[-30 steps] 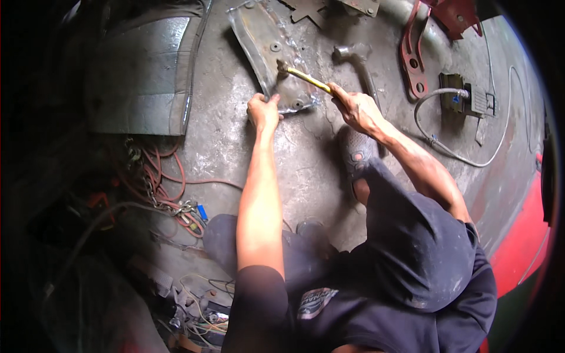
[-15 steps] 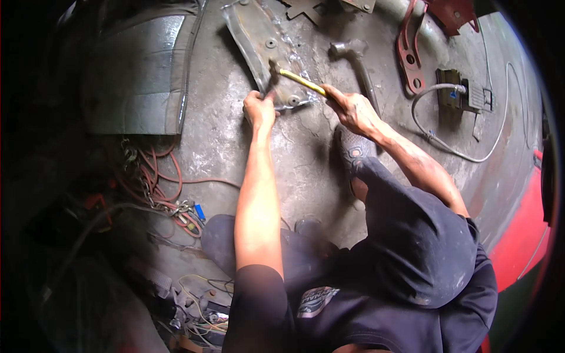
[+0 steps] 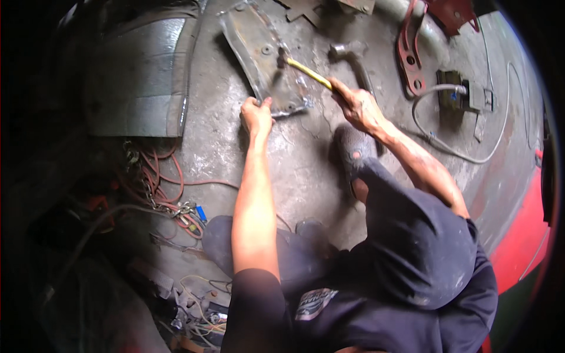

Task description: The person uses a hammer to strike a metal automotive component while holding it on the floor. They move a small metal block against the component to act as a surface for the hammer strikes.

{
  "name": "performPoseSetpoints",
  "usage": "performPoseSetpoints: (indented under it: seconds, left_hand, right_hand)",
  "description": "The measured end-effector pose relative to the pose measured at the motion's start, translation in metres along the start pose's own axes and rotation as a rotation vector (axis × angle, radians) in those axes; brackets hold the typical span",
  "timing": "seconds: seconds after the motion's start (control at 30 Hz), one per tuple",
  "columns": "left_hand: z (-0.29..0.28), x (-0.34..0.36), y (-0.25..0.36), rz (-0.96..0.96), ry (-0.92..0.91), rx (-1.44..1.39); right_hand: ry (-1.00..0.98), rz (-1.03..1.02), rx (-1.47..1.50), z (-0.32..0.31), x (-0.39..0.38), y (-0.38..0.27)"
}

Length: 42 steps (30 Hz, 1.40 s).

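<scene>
A long bent sheet-metal plate (image 3: 254, 42), grey with brownish stains and a few round holes, lies at a slant on the concrete floor. My left hand (image 3: 257, 119) is closed on its near left corner, thumb on top and the fingers partly hidden beneath. In my right hand (image 3: 358, 109) is a hammer (image 3: 310, 73) with a yellow handle, the fingers wrapped round the handle's end. The hammer's small dark head, slightly blurred, is over the plate's right edge; whether it touches the metal I cannot tell.
Right of the plate lies a larger hammer (image 3: 366, 73), near my shoe (image 3: 354, 144). Beyond are a red bracket (image 3: 406, 50) and a grey foot pedal (image 3: 471, 97) with a cable. Reddish hoses (image 3: 158, 170) tangle below a padded grey panel (image 3: 138, 76) at left.
The hammer head has shifted up and to the right across the plate. My left hand and the plate's near end have moved slightly down and left.
</scene>
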<state>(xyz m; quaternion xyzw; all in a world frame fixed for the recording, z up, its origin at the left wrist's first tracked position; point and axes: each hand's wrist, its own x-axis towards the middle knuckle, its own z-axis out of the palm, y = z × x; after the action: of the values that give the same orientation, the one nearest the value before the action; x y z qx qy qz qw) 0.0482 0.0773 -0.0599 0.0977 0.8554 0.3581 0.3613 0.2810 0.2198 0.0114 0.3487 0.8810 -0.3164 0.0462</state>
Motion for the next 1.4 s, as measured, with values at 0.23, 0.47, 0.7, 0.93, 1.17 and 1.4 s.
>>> performPoseSetpoints:
  seconds: [0.23,0.47,0.7,0.93,1.17,1.4]
  left_hand:
    - [0.0,0.003,-0.006,0.034,-0.005,-0.027]
    - [-0.006,0.008,-0.003,0.032,-0.009,0.014]
    - [-0.006,-0.009,-0.013,-0.011,0.023,-0.032]
    - [-0.003,-0.019,-0.019,0.04,-0.001,-0.002]
    - [-0.01,-0.029,-0.027,0.017,0.015,-0.005]
    - [-0.005,-0.026,-0.027,0.047,-0.012,-0.019]
  right_hand:
    - [0.249,-0.271,0.225,0.011,-0.01,0.002]
    - [0.062,0.001,0.105,-0.026,0.015,-0.02]
    - [0.376,-0.34,0.424,-0.01,-0.01,-0.033]
    - [0.086,-0.093,0.221,0.004,-0.005,0.0]
    - [0.356,-0.261,0.525,-0.028,-0.019,-0.054]
    - [-0.042,0.024,0.015,0.018,0.002,0.016]
